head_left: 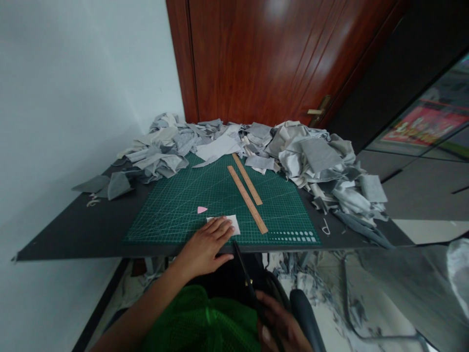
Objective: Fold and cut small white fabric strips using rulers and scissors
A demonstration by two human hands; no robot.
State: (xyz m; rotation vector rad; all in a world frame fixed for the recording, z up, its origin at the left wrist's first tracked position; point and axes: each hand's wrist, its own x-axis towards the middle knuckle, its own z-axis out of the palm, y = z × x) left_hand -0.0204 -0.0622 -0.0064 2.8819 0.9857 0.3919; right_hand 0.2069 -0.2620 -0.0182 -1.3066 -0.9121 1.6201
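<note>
My left hand (pixel 210 243) lies flat, fingers stretched out, on a small white piece of cloth (pixel 234 224) at the front edge of the green cutting mat (pixel 176 205). Part of the cloth is hidden under the fingers. Below the table edge, my right hand (pixel 280 318) grips dark scissors (pixel 246 278), whose blades point up toward the mat edge beside the cloth. Just beyond my left hand is a pink triangular piece of tailor's chalk (pixel 202 209). Two wooden rulers (pixel 247 199) lie slanted on the mat to the right of the cloth.
Heaps of grey and white fabric scraps (pixel 161 159) line the table's back and left, with a larger pile (pixel 318 156) at right. A wooden door (pixel 252 63) stands behind. A chair armrest (pixel 306 313) is near my right hand, and scraps litter the floor.
</note>
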